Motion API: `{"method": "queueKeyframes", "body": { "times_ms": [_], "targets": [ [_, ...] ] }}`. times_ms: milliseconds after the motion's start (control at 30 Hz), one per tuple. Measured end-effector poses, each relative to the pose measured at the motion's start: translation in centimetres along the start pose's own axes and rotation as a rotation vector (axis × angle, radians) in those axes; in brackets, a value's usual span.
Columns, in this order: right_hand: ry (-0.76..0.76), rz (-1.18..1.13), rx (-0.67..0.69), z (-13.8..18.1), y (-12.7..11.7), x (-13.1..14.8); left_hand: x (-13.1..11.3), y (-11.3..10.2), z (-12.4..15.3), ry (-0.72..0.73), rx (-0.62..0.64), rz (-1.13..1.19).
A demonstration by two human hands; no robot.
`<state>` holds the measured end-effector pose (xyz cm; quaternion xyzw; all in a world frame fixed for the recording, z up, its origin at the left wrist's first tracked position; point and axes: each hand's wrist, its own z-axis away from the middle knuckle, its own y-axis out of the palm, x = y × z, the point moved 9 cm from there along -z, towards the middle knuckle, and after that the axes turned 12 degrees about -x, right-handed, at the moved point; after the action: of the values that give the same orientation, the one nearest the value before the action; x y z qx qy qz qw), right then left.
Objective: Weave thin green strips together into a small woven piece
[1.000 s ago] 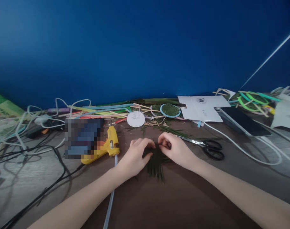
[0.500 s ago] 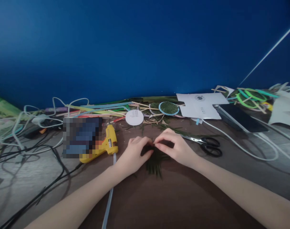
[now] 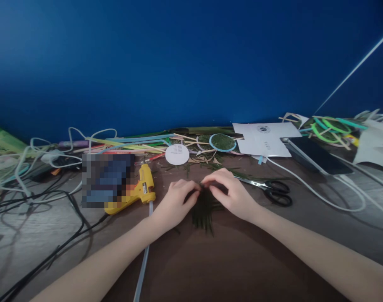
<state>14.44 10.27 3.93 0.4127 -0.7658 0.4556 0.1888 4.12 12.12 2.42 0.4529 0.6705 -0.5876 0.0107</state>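
Both my hands meet over a small bunch of dark green leaf strips (image 3: pixel 203 212) lying on the brown table (image 3: pixel 235 260). My left hand (image 3: pixel 174 205) rests on the bunch's left side, fingers curled and pinching its top end. My right hand (image 3: pixel 231 193) comes from the right, its fingertips pinched on the same top end, touching the left fingers. The strips fan out toward me below the hands.
A yellow glue gun (image 3: pixel 141 191) with a glue stick (image 3: pixel 142 262) lies left of my hands; black scissors (image 3: pixel 270 192) lie to the right. Coloured strips (image 3: pixel 131 145), a white disc (image 3: pixel 177 154), a green-filled ring (image 3: pixel 223 142), white paper (image 3: pixel 263 138), a phone (image 3: pixel 319 155) and cables (image 3: pixel 37 180) crowd the back.
My right hand's fingertips have shifted a little left and up to meet my left fingers at the bunch's top. The bunch stays in place.
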Motion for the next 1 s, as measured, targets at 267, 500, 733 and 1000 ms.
{"method": "queueKeyframes", "body": {
  "times_ms": [267,500,733,1000],
  "targets": [
    [0.104,0.285,0.009,0.1,0.8,-1.7,0.1,0.0,0.1,0.011,-0.005,0.009],
    [0.083,0.297,0.006,0.2,0.8,-1.6,0.0,0.0,0.1,0.003,-0.004,0.006],
    [0.07,0.244,0.01,0.1,0.8,-1.3,0.0,-0.1,0.1,0.002,-0.004,0.004],
    [0.001,0.097,-0.036,0.1,0.1,-0.5,0.0,-0.1,0.1,-0.006,0.0,-0.003]
  ]
}}
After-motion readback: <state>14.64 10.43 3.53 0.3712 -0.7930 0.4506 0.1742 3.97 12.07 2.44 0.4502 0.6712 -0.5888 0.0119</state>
